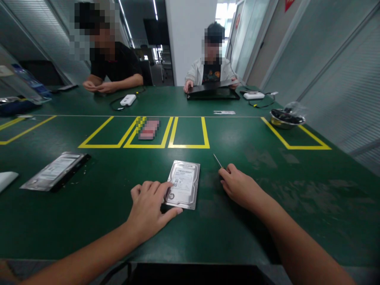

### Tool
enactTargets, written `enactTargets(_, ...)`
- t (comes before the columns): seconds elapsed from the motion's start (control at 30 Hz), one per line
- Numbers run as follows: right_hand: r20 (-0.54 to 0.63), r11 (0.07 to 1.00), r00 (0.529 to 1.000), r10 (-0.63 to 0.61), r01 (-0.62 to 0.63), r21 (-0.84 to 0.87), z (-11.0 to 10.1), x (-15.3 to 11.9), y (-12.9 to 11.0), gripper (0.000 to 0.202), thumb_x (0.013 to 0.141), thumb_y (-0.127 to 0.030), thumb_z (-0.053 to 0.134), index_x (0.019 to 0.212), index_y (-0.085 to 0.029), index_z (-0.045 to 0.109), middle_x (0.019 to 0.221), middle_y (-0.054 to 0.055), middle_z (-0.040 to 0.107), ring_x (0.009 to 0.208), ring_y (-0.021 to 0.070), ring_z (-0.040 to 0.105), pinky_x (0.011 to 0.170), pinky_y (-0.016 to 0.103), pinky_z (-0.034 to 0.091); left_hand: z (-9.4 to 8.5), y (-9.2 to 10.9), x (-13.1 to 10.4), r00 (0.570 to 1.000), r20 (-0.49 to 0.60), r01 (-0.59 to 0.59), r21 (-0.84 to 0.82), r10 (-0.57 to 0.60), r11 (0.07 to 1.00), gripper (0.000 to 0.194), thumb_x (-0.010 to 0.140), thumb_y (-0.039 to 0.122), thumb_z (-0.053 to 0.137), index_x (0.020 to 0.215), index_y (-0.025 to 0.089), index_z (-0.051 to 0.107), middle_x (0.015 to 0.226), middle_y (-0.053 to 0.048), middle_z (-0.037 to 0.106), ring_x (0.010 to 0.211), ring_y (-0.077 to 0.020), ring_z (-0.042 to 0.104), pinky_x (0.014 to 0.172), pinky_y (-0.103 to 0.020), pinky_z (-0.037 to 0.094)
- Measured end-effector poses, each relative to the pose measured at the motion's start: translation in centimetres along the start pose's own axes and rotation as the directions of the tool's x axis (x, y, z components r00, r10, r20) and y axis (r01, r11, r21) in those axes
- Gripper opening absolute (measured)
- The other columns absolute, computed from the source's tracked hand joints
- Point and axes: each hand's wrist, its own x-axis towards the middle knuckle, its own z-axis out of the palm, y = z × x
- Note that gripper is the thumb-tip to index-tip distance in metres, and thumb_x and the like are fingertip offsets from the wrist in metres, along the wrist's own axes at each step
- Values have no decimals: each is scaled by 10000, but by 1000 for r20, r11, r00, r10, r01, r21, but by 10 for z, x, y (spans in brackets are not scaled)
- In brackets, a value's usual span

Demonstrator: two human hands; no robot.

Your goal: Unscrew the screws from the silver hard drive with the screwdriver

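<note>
A silver hard drive (184,183) with a white label lies flat on the green table in front of me. My left hand (150,206) grips it at its near left corner, the index finger on the left edge and the thumb along the near edge. To the right of the drive, my right hand (237,184) is closed around a thin screwdriver (217,160). Only the metal shaft shows, pointing away and to the left; the handle is hidden in my fingers. The shaft is apart from the drive.
Another hard drive (56,171) lies at left, with small bits beside it. Yellow tape (189,146) marks boxes across the table (103,221); one holds a blurred pink item (149,130). A metal bowl (287,120) of dark things stands at right. Two people sit opposite, one holding a dark panel (212,88).
</note>
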Motion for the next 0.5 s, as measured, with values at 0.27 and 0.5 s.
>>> enactTargets(0.27,4,1000,1000,10,-10,-2,-1,1,-1,160,945,-250,434,1068,-195,520,1058,89,513,797,169,605,652,269,447,-1,4,-1,974,-44,-218,67,222,974,456,883,529,574,1153,166,629,964,-108,660,937,-281,540,827,-463,306)
enactTargets(0.5,0,997,999,37,-37,62,0,0,-3,192,948,-247,438,1090,-173,543,1073,102,507,786,163,605,696,286,477,-15,-43,3,901,-8,-432,79,434,898,463,935,412,520,1282,112,580,1035,-128,641,961,-255,538,858,-401,397)
